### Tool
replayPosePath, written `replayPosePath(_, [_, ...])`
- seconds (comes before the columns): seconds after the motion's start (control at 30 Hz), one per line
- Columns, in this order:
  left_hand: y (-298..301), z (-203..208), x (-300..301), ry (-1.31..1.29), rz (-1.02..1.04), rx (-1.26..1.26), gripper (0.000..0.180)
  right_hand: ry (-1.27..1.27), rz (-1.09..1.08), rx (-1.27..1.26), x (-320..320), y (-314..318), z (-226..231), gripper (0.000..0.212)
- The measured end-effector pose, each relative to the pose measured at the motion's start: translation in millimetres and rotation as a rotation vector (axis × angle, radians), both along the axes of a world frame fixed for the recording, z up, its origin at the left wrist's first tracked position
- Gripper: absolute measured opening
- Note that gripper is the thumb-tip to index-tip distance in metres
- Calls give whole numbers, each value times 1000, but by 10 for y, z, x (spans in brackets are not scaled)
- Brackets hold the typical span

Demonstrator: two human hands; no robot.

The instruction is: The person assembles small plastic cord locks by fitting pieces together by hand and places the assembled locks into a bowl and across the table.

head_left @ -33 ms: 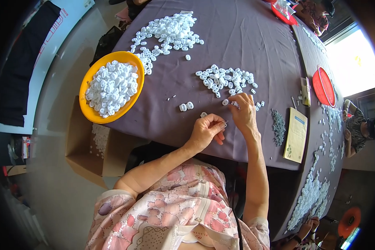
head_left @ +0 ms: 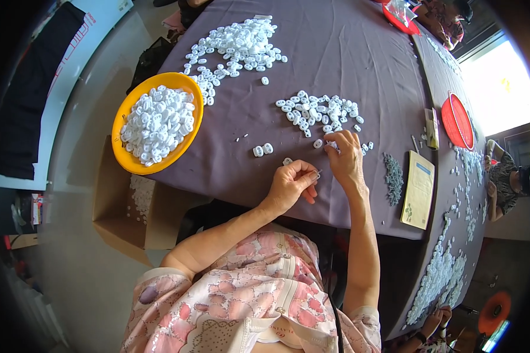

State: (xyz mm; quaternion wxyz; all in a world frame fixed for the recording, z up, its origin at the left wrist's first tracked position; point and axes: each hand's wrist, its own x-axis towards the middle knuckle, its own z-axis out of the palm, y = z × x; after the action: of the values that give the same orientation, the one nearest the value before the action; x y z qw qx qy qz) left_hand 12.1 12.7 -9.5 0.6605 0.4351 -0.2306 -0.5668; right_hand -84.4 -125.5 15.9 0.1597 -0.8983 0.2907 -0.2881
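Note:
My left hand is closed in a pinch near the table's front edge, with a small pale piece at the thumb and fingertips. To its right, my right hand reaches over the cloth, fingers bent down around a small white oval plastic piece that they partly hide. A loose white oval piece lies just left of those fingertips. Beyond them spreads a small heap of white two-holed pieces. Two more white pieces sit together left of my hands, and another lies beside my left knuckles.
A yellow bowl full of white pieces stands at the left edge, near a larger white heap. At the right lie small grey parts and a tan booklet. A cardboard box is below. Other people sit around the table.

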Motion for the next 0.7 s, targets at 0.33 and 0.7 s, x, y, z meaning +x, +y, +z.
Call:
replayPosePath(0.33, [1, -19, -21, -29, 22, -4, 11, 165, 76, -102, 103, 89, 58, 18])
replayPosePath(0.7, [14, -23, -18, -13, 20, 12, 12, -388, -181, 731, -103, 348, 75, 13])
